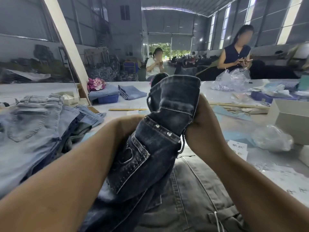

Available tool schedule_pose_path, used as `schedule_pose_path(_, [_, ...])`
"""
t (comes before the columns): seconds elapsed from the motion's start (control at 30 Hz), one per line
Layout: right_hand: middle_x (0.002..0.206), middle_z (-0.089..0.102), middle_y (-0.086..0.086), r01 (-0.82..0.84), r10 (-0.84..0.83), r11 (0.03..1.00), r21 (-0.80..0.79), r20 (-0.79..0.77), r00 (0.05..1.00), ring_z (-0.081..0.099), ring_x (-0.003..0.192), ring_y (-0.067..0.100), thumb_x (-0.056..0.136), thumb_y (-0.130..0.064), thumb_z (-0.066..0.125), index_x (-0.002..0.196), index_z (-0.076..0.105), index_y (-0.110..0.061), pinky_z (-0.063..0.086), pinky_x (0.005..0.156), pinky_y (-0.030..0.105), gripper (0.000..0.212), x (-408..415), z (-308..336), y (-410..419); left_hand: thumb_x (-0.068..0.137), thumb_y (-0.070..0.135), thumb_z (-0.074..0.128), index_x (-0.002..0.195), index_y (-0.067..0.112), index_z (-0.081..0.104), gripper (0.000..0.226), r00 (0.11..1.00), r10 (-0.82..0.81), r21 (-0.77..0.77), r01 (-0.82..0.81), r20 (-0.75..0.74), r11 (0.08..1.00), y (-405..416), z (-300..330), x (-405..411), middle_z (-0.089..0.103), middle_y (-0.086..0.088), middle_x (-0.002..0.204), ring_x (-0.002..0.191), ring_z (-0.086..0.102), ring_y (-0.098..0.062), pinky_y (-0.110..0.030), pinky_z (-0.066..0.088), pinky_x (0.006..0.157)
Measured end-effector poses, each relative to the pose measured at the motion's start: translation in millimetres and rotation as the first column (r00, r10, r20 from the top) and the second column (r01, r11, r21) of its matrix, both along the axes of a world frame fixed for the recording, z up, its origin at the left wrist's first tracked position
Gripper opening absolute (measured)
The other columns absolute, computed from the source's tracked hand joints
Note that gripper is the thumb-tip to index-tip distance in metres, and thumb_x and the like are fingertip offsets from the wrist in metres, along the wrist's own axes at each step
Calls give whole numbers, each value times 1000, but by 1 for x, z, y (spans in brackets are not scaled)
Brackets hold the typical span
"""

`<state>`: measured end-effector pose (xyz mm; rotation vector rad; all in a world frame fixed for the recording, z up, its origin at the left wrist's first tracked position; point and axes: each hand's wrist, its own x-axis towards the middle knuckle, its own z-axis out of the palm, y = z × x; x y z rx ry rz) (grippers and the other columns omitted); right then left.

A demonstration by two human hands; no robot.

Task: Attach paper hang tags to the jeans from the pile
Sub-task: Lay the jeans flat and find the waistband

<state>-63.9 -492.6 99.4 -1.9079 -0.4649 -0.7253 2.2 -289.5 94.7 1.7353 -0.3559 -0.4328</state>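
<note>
Grey-green jeans [192,186] lie flat nearest us on the table [41,90], a white string at their lower right edge. Above them we hold up a pair of dark jeans [160,131], lifted clear of the table with the studded waistband running diagonally across the middle of the view. Our right hand [203,124] grasps the bunched denim at its right edge, fingers curled round the fabric. Our left hand is hidden behind the dark jeans, so we cannot tell whether its grip is clenched or released; only the left forearm [75,164] shows. To our left sits the pile of light-blue jeans [33,124], its near edge close beside the left forearm. To our right lie a handwritten paper slip [237,149], a clear plastic bag [270,138] and a white box [292,119]. Bare table surface opens beyond the raised jeans, around a wooden ruler [127,109].
</note>
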Motion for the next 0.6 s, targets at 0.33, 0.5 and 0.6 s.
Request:
schedule_pose_path(0.33, [87,61,25,-94,375,907,411,-684,626,59,70,25,99,-14,44,98,63,-2,55,81,44,22,-14,-16,-5,29,45,99,71,15,81,55,962,-246,-250,211,-119,945,-19,4,8,76,-4,76,69,74,-14,-21,56,58])
schedule_pose_path(0.5, [70,66,4,-278,773,613,739,-488,406,62,56,14,87,-10,46,85,67,-10,56,67,34,21,-19,-14,-5,65,46,79,91,30,77,30,997,9,-121,1,79,993,-19,11,3,75,20,90,86,68,8,-17,50,81])
schedule_pose_path(0.6, [81,68,10,-229,735,647,727,-515,442,64,61,17,81,-3,55,86,73,-9,58,65,34,19,-21,-19,-6,72,50,71,104,28,67,39,972,131,-146,-103,196,984,-22,12,0,73,27,89,82,65,16,-8,47,72])
